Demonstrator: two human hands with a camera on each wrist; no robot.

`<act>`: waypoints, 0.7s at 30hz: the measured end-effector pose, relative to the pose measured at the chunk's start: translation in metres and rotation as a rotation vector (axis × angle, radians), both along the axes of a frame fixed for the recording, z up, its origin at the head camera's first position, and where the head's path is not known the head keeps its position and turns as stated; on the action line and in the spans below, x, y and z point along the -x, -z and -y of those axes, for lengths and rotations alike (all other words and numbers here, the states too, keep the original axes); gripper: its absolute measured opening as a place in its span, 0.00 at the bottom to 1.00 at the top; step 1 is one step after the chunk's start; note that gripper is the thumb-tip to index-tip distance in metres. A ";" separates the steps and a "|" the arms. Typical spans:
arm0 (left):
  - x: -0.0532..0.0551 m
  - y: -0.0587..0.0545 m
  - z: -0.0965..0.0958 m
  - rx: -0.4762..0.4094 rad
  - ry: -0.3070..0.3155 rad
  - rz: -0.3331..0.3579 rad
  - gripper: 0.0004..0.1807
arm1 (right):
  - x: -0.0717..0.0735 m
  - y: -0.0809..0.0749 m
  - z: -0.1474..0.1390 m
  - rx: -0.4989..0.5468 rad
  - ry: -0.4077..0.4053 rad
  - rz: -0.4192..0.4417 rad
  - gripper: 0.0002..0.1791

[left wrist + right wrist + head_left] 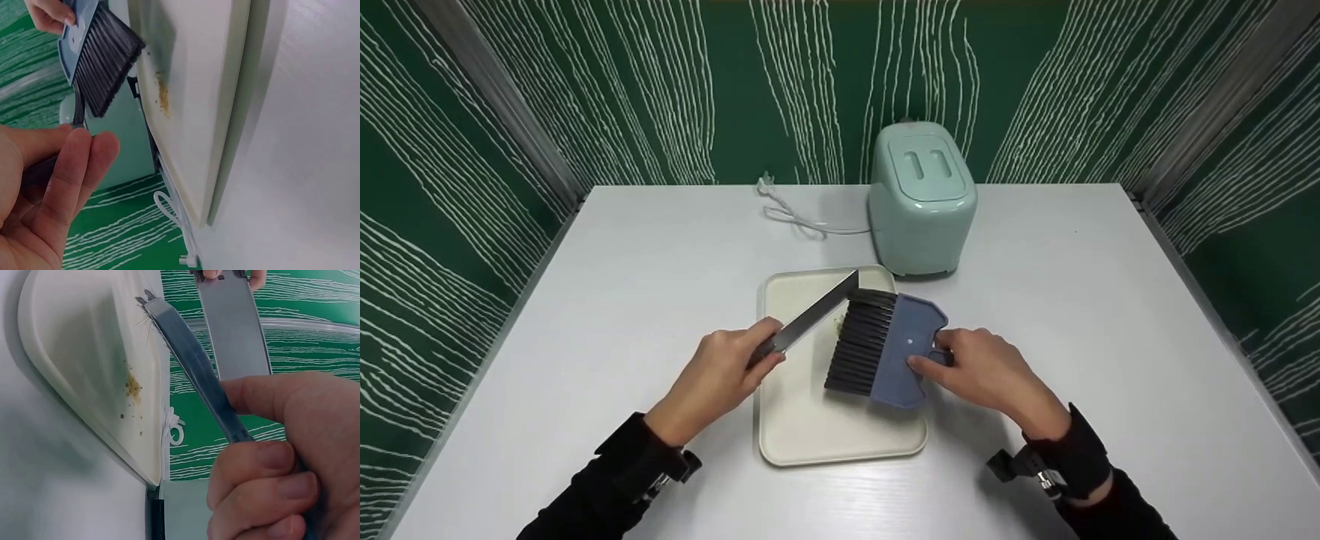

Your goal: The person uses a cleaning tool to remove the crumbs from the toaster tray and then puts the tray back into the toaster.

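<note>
My left hand [725,366] grips the dark handle of a flat grey-bladed tool [817,311], its blade slanting up over the cream tray [799,427]. The tool's exact kind is unclear; its blade looks broad and straight-sided in the right wrist view. In my right hand [986,369] is a blue hand brush [904,356], thumb on its flat back, black bristles pointing left above the tray. Brown-yellow crumbs [133,387] lie on the tray, mostly hidden by the brush in the head view. In the left wrist view the bristles [107,62] hang apart from the crumbs.
A mint-green toaster [922,202] stands behind the tray's far right corner. Its white cord and plug [791,214] lie to its left on the white table [660,262]. Green walls [735,90] with white streaks enclose the back and sides.
</note>
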State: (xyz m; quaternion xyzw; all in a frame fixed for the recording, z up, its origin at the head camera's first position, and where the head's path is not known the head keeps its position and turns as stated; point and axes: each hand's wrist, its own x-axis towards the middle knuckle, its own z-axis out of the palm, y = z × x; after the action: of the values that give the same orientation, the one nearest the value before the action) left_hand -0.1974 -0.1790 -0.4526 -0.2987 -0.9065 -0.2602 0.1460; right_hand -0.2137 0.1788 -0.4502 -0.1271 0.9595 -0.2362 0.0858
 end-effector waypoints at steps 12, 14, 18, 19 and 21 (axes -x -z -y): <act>-0.002 -0.002 0.002 0.065 0.014 -0.117 0.13 | -0.005 -0.007 -0.004 -0.022 -0.013 0.023 0.23; -0.001 -0.002 0.002 0.058 0.013 -0.118 0.13 | -0.007 -0.010 -0.006 -0.022 -0.012 0.021 0.24; 0.002 0.000 0.003 0.028 -0.001 -0.106 0.13 | -0.010 -0.016 -0.009 -0.013 -0.004 0.029 0.25; 0.002 0.000 0.004 0.018 -0.006 -0.098 0.13 | -0.010 -0.017 -0.011 -0.011 -0.001 0.030 0.25; 0.003 0.001 0.004 -0.003 -0.015 -0.080 0.13 | -0.011 -0.019 -0.014 -0.005 0.004 0.035 0.25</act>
State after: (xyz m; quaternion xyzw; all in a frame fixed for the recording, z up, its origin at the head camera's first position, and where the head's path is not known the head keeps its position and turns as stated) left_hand -0.2005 -0.1832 -0.4535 -0.3020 -0.9017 -0.2482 0.1845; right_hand -0.2028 0.1925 -0.4311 -0.1211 0.9587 -0.2360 0.1023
